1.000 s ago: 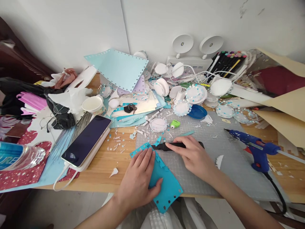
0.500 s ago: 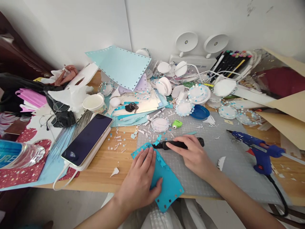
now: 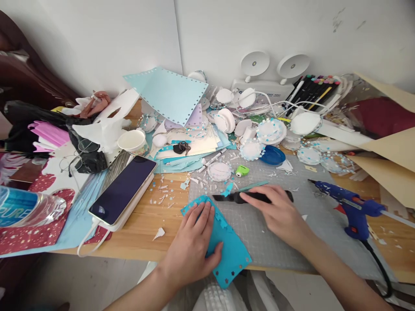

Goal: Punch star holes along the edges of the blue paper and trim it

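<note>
A bright blue sheet of paper [image 3: 231,250] with small shapes punched along its edges lies at the front of the grey cutting mat [image 3: 275,242], its near corner past the table edge. Pressing it down is my left hand [image 3: 194,242], flat with the fingers stretched out. My right hand [image 3: 275,211] grips a black utility knife [image 3: 238,197], whose blade points left and is apart from the sheet. A small scrap of blue paper [image 3: 228,189] sits just beyond the blade. The green hole punch [image 3: 241,171] stands farther back on the mat.
A blue glue gun [image 3: 348,203] lies on the right. To the left are a phone [image 3: 123,190], a paper cup [image 3: 132,141] and a water bottle [image 3: 29,207]. Decorated white discs [image 3: 270,130], paper scraps and pens [image 3: 314,93] crowd the back.
My right hand has drawn the knife to the right, away from the blue sheet. The blue scrap has shifted right too. My left hand stays on the sheet.
</note>
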Demonstrator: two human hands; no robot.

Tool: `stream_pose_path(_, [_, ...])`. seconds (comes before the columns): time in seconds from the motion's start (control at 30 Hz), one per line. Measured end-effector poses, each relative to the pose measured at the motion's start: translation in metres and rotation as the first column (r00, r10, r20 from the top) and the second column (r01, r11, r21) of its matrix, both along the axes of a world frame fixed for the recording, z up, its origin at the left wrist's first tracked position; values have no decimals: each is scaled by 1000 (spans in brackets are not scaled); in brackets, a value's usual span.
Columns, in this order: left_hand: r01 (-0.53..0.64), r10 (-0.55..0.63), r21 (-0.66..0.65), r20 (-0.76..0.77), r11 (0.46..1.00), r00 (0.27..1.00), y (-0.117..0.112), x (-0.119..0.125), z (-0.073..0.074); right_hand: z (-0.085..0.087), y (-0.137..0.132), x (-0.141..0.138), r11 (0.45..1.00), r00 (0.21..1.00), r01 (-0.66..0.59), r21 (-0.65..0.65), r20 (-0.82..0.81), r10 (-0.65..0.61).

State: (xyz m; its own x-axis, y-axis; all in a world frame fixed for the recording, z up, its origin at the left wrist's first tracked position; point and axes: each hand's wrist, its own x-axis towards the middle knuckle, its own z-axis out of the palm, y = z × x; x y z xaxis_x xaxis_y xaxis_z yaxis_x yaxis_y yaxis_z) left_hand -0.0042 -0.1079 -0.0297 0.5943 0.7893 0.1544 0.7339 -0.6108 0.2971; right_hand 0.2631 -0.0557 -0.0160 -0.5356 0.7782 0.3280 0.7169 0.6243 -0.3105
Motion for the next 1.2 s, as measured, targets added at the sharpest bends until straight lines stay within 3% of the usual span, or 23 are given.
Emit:
stream_pose_path(0.17, [-42, 42, -27, 29, 999, 999, 5, 4, 7, 12, -14, 30, 993, 994, 104, -60, 48, -102])
stream_pose_path(0.37, [-113, 111, -15, -79, 994, 991, 20, 16, 29, 10, -28, 22, 975, 992, 56, -215, 126, -30])
stream_pose_path(0.53, [-71, 82, 64, -190, 995, 978, 30, 10, 32, 9, -33, 23, 962, 986, 134, -236, 133, -105])
stream_pose_path(0.63, [-90, 96, 74, -84, 993, 992, 33, 0, 33, 11, -35, 24, 961, 978, 192, -200, 119, -170])
stream_pose_path(0.73, [-152, 153, -17, 161, 988, 975, 35, -8, 37, 13, -31, 15, 956, 969, 244, -160, 64, -237])
stream_pose_path(0.83, [-210, 291, -234, 401, 949, 869, 36, -14, 45, 13, -22, -3, 951, 963, 268, -155, 0, -271])
stream_pose_path(0.93, [-138, 447, -502, 571, 854, 689, 38, -20, 51, 9, -14, -17, 953, 966, 258, -162, 28, -257])
stream_pose_path(1.07, [-37, 603, -687, 609, 726, 515, 38, -27, 53, 3, -8, -22, 950, 967, 253, -181, 25, -253])
stream_pose_path(1.2, [-3, 682, -749, 601, 662, 418, 36, -27, 49, 1, -5, -25, 950, 965, 263, -168, 35, -261])
